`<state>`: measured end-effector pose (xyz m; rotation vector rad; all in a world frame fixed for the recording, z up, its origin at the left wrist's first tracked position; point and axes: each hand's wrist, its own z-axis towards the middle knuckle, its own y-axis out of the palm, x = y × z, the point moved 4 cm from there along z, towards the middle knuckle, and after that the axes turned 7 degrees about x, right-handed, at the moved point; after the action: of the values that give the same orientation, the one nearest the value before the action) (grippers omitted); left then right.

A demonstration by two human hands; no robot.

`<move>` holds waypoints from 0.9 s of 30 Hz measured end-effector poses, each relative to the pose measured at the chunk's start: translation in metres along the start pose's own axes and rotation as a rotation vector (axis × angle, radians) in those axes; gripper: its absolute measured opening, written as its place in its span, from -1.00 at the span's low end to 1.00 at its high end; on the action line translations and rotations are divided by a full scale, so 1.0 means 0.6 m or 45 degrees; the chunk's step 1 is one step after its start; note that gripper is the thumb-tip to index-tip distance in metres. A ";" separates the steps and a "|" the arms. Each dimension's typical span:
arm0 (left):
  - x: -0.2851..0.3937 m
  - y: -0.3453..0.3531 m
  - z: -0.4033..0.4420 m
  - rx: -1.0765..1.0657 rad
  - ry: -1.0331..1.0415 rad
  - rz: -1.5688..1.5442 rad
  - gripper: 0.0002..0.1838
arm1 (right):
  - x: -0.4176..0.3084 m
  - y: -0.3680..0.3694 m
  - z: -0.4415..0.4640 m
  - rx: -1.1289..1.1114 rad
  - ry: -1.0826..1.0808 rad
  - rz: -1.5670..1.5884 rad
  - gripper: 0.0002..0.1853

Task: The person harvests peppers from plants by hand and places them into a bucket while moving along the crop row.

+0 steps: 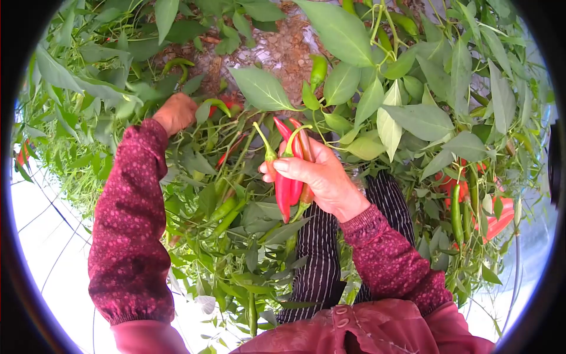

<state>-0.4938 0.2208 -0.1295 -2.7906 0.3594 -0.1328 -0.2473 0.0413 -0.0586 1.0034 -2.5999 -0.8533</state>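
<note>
Since the right hand (323,178) clasps long, glossy red peppers (283,192), light pressure seems best; the left hand (177,114) hides its grip.

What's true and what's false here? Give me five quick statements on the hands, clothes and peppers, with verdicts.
1. The right hand holds several peppers. True.
2. The left hand rests on the trousers. False: the left hand is in among the foliage.
3. The trousers are striped. True.
4. Both sleeves are plain white. False: the sleeves are dark red with pale specks.
5. A long green pepper hangs at the picture's right. True.
</note>
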 end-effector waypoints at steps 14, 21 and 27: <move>0.009 0.024 -0.062 0.314 -0.266 -0.711 -0.78 | 0.000 0.002 0.004 0.043 -0.011 0.032 -0.72; 0.034 -0.035 -0.193 0.753 -0.379 -1.204 -0.81 | 0.002 0.001 0.003 0.034 0.001 0.051 -0.73; 0.186 0.007 -0.297 1.077 0.138 -0.732 -0.84 | -0.005 -0.009 0.003 0.005 -0.066 0.263 -0.72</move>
<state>-0.4107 0.1336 0.0430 -1.9637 -0.4073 -0.4483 -0.2432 0.0409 -0.0634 0.7058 -2.6899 -0.8324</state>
